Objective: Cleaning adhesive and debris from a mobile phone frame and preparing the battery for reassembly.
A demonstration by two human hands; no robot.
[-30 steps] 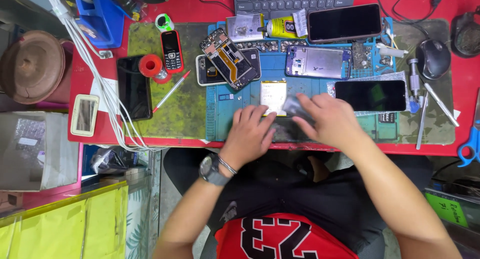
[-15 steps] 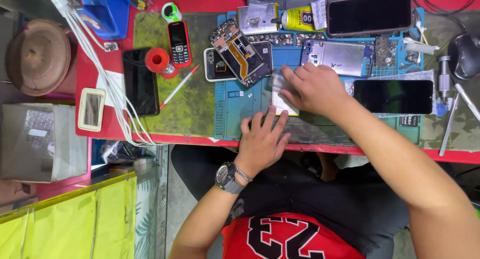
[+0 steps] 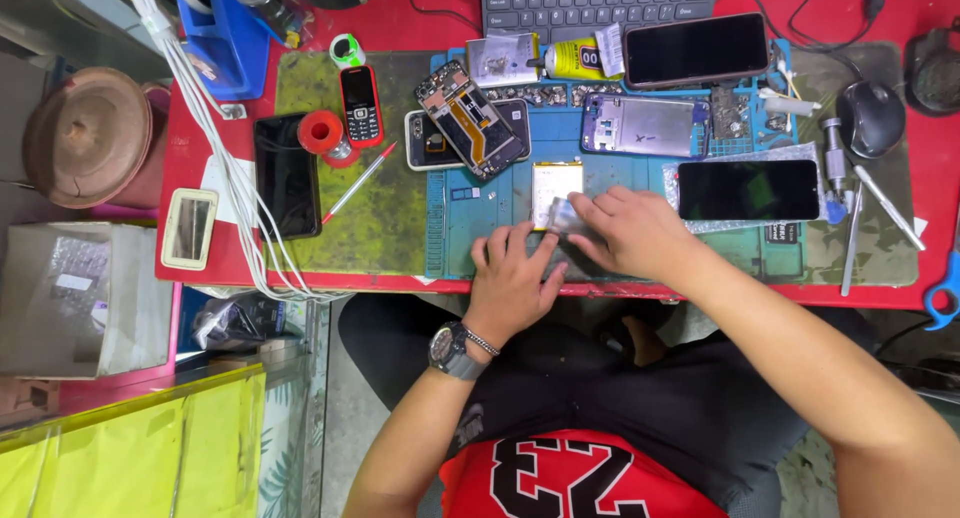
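My right hand (image 3: 628, 230) rests on the blue work mat (image 3: 470, 238) with its fingertips pinching a small silvery piece (image 3: 562, 216) beside a flat pale rectangular battery (image 3: 556, 186). My left hand (image 3: 513, 278), a watch on its wrist, lies just below and left of it, fingers spread and pressing the mat near the same piece. What lies under the palms is hidden.
On the red table: an opened phone frame (image 3: 640, 125), a phone with exposed boards (image 3: 470, 118), dark phones (image 3: 747, 190) (image 3: 697, 50) (image 3: 286, 176), a small keypad phone (image 3: 360, 106), red tape roll (image 3: 322, 133), glue tube (image 3: 575, 60), keyboard (image 3: 598, 0), mouse (image 3: 871, 118), tweezers (image 3: 888, 208), white cables (image 3: 215, 158).
My right hand came back from the upper mat toward the table's front edge, now pinching the silvery piece. My left hand stayed close below it. The view has shifted slightly.
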